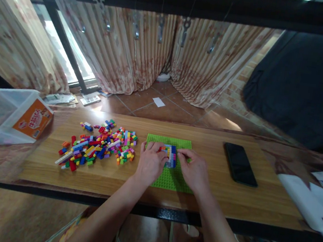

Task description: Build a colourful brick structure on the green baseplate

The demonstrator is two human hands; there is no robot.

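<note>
A green studded baseplate [168,182] lies on the wooden table, and a low build of colourful toy bricks [172,154] sits on its upper middle part. My left hand [150,162] rests over the build's left side, its fingers curled and pressed together at the bricks. A bit of red shows by those fingertips, but whether it is held cannot be made out. On the right side of the build, my right hand [194,170] has thumb and forefinger pinched close to the blue bricks. Anything between those fingertips is too small to tell.
Left of the baseplate spreads a pile of loose toy bricks [95,148]. A clear plastic bin [1,116] with an orange label stands at the far left. A black phone [240,164] lies to the right, and a white device [308,202] sits past the table's right end.
</note>
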